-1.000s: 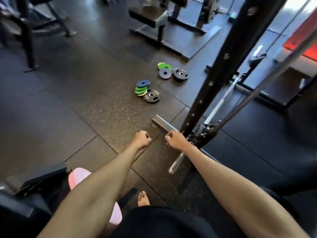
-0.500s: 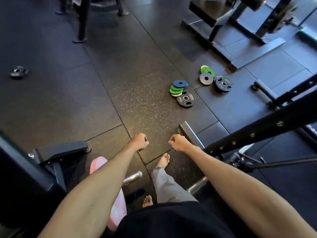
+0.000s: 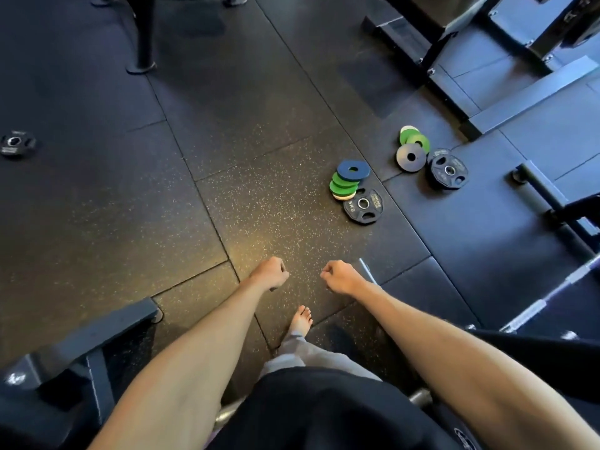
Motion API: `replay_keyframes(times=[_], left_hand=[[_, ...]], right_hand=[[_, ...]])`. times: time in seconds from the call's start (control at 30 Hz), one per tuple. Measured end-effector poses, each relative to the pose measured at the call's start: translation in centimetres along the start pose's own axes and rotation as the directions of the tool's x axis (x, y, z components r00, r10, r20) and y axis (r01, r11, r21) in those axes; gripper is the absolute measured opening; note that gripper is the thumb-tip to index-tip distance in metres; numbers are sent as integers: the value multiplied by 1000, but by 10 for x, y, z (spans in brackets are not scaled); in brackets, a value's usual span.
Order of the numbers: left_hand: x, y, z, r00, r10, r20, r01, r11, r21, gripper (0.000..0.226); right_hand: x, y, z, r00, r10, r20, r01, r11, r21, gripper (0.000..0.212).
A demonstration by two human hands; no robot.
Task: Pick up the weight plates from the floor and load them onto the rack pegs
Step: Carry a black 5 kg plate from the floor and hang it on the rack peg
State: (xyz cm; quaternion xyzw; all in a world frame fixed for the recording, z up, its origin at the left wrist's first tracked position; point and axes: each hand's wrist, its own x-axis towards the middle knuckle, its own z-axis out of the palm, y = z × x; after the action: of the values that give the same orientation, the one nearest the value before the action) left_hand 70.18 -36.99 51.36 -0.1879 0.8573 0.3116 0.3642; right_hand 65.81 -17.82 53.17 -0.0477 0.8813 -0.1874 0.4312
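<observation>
Plates all lie on the floor, so by my judgement nothing is loaded yet. Right of centre, a blue plate (image 3: 353, 170) tops a green stack (image 3: 342, 187) that touches a black 5KG plate (image 3: 363, 205). Farther right lie a green pair (image 3: 415, 139), a grey plate (image 3: 410, 156) and a second black plate (image 3: 448, 170); a lone plate (image 3: 15, 144) rests far left. The left hand (image 3: 271, 274) and right hand (image 3: 339, 277) are clenched and empty, well short of both clusters. No peg shows clearly.

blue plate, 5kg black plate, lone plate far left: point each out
blue plate (image 3: 362, 172): head view, face right of hole
5kg black plate (image 3: 351, 204): head view, 5KG lettering
lone plate (image 3: 25, 142): head view, right face
</observation>
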Motion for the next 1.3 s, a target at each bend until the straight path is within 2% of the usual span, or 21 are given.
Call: replay_keyframes(times=[0.33, 0.43, 0.57, 0.83, 0.97, 1.07, 1.3], left_hand=[[127, 145, -65, 995, 49, 83, -54, 996, 67, 10], [170, 189, -77, 990, 75, 123, -90, 988, 122, 6], [233, 246, -97, 977, 123, 177, -154, 973, 173, 13], [349, 353, -130, 959, 153, 238, -203, 958, 204, 17], [395, 394, -124, 951, 146, 272, -209, 953, 220, 13], [432, 411, -106, 956, 118, 269, -181, 958, 224, 18], [538, 411, -16, 965, -44, 257, -15, 975, 224, 25]], right_hand=[[94, 35, -112, 989, 144, -20, -134, 954, 268, 23], [127, 49, -145, 980, 199, -21, -180, 923, 340, 21], [175, 61, -197, 966, 256, -22, -223, 878, 423, 31], [263, 83, -287, 920, 387, -59, -282, 759, 587, 29], [303, 109, -311, 903, 428, -39, -307, 705, 640, 28], [340, 136, -315, 889, 457, -32, -316, 664, 678, 25], [439, 219, -284, 844, 536, 26, -358, 526, 771, 29]])
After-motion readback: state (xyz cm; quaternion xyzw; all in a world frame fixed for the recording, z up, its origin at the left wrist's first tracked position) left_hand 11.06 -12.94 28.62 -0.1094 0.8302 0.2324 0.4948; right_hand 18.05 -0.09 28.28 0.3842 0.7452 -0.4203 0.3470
